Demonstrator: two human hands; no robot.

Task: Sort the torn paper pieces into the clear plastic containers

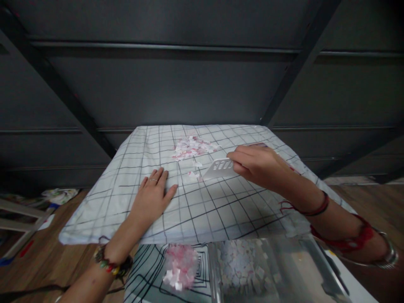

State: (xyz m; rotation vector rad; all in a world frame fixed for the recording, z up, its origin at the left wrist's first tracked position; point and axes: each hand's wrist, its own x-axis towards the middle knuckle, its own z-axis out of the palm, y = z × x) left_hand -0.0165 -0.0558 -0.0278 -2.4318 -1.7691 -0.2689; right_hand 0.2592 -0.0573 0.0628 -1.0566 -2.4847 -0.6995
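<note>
My left hand (152,194) lies flat on the white checked tablecloth (126,168), fingers spread, holding nothing. Between the thumb and fingers of my right hand (257,165) is a flat white slotted piece (219,169), tilted, its lower edge at or just above the cloth. A few paper scraps (193,175) lie just left of that edge. Farther back, a loose pile of white and pink paper scraps (194,147) is spread on the cloth. Beyond my right hand, a flat brownish thing (258,145) is mostly hidden by the hand.
Below the near table edge, a clear bag of pink and white scraps (180,267) rests on a line-patterned surface (148,273). Right of it stands a clear plastic bin (214,273) holding many pale scraps. Grey metal panels (176,88) rise behind the table. A white-framed stool (22,227) is at left.
</note>
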